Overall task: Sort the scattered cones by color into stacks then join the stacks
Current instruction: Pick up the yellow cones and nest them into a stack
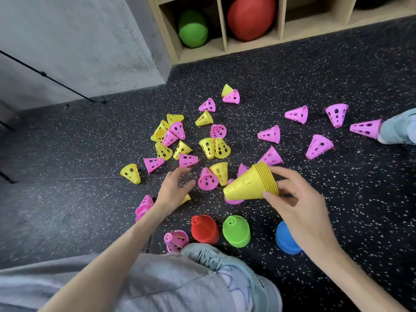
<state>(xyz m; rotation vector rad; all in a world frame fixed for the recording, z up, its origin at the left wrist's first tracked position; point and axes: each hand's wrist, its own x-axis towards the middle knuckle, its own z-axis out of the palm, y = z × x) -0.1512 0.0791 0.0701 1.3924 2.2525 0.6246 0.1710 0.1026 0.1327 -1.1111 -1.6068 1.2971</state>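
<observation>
1. The right hand point(299, 203) holds a yellow stack point(252, 184) of nested cones above the floor, its fingers point(280, 173) curled round the wide rims and the thumb under the lower edge; the stack lies tilted, narrow end pointing left and toward the person.
2. The left hand point(174, 188) hovers over the scattered cones with its fingers apart and relaxed, gripping nothing – it is blurred, so finer detail cannot be told.
3. Just beyond the left hand lie a pink cone point(188, 160) on its side and another pink cone point(207, 179) beside a loose yellow cone point(220, 172).
4. More yellow and pink cones are strewn over the speckled black floor point(90, 154): a mixed cluster point(168, 136) left of centre, a single yellow cone point(131, 173) at the far left, and a spread of pink ones to the right, the farthest point(365, 129) touching a shoe point(398, 129).
5. Nearest the person stand three finished stacks – a red stack point(204, 228), a green stack point(236, 231) and a blue stack point(286, 240), the blue partly hidden behind the right wrist.
6. A pink cone point(176, 240) lies against the person's other shoe point(225, 264).
7. At the top, a wooden shelf point(222, 25) holds a green ball point(193, 28) and a red ball point(251, 16) in separate compartments.
</observation>
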